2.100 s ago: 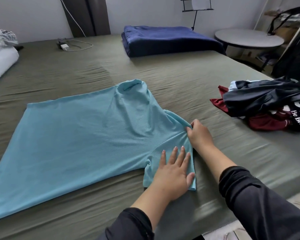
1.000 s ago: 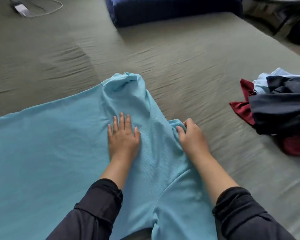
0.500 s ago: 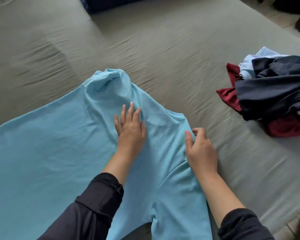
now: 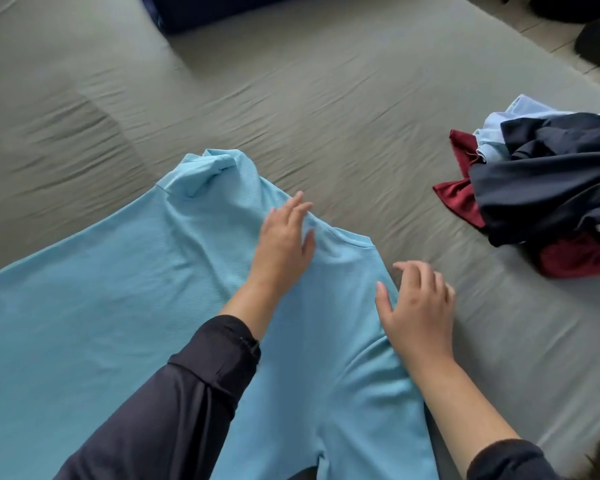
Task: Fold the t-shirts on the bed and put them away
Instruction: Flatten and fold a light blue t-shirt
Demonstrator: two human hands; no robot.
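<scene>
Left hand: flat on the light blue t-shirt, fingers straight, pressing the cloth just below the shoulder line, near the collar edge. Right hand: resting at the shirt's right-hand edge, fingers loosely bent, thumb lying on the fabric; gripping nothing as far as can be told, though the fingertips blur toward the bed sheet. Dark sleeves on both forearms.

Under the hands, the t-shirt spread flat on the grey-green bed, long axis running from the near right, where one sleeve hangs toward the mattress edge, across to the left, where the body leaves the view. Far sleeve bunched and curled up beyond the left hand. Neck side toward the right, hem out of sight to the left.

Relation that matters: near sleeve directly below the right hand, far sleeve just past the left fingertips, so each hand closer to its own sleeve. Likely step in hand: smoothing before folding the sleeves inward; none folded yet.

Further out, well apart to the right: a heap of unfolded clothes, dark navy, maroon and pale blue. At the top edge, a dark blue folded blanket. Floor showing at the top right corner.
</scene>
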